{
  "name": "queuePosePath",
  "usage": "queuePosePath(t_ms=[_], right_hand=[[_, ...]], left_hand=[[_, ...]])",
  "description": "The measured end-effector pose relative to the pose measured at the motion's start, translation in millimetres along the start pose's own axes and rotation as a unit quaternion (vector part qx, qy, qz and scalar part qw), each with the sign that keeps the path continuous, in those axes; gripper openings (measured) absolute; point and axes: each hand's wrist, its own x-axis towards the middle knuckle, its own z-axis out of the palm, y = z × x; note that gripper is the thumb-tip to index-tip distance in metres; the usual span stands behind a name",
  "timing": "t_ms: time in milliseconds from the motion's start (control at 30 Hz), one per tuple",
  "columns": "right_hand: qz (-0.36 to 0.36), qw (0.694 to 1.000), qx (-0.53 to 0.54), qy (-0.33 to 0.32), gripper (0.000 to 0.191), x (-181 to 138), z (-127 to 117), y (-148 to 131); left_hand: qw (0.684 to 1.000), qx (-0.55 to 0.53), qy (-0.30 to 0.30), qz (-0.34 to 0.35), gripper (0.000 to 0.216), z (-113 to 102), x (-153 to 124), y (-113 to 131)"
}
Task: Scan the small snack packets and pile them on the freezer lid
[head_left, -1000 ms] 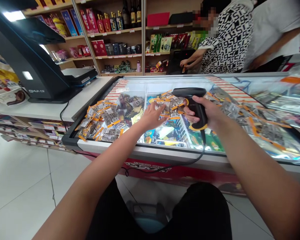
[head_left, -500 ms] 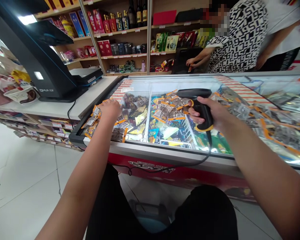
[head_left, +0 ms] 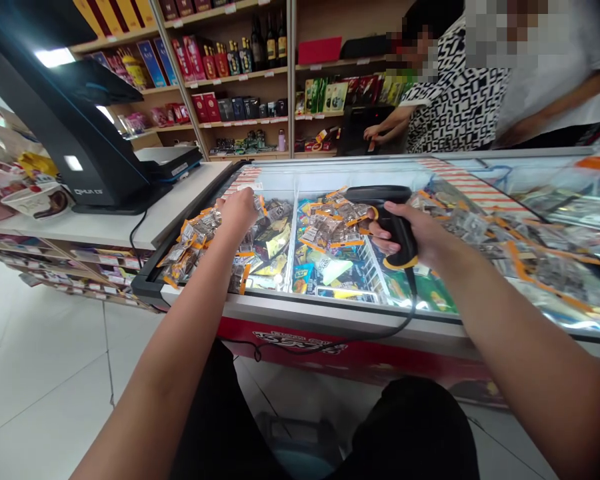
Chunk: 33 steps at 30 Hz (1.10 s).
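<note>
My right hand (head_left: 420, 233) grips a black barcode scanner (head_left: 393, 217) with a yellow band, held over a pile of small orange-edged snack packets (head_left: 335, 223) on the glass lid of a chest freezer (head_left: 330, 313). Its cable hangs down over the freezer's front edge. My left hand (head_left: 237, 210) rests, fingers curled, on another heap of the same packets (head_left: 193, 240) at the lid's left end; whether it holds one is hidden.
A black checkout terminal (head_left: 80, 147) stands on the white counter (head_left: 130, 223) to the left. More packets (head_left: 530, 253) are spread across the right of the lid. Two people stand behind the freezer, one by a dark screen (head_left: 357, 130). Shelves of boxes and bottles line the back wall.
My left hand has moved from the middle pile beside the scanner over to the left heap of packets. The right hand and scanner have stayed in place.
</note>
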Motion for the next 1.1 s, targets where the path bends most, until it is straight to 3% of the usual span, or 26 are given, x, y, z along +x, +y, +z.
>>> queuePosePath(t_ms=[133,267,367,533,767,1100], right_hand=[[0.004,1.000,0.007,0.002,0.056,-1,-1,0],[0.003,1.000,-0.003,-0.017,0.051,-2,2,1],[0.011,0.999,-0.020,-0.047,0.048,-4,7,0],[0.016,0.997,-0.032,-0.068,0.046,-8,10,1],[-0.008,0.994,-0.012,-0.107,0.048,-7,5,6],[-0.021,0.993,-0.001,-0.115,0.053,-8,10,2]], left_hand=[[0.983,-0.169,0.075,0.007,0.007,2,9,13],[0.889,-0.442,0.095,0.064,0.028,21,10,38],[0.833,-0.542,0.062,0.089,0.035,40,2,57],[0.849,-0.507,0.076,0.129,0.030,57,-15,71],[0.877,-0.446,0.083,0.156,0.019,58,-24,70],[0.895,-0.406,0.046,0.179,0.025,59,-32,72]])
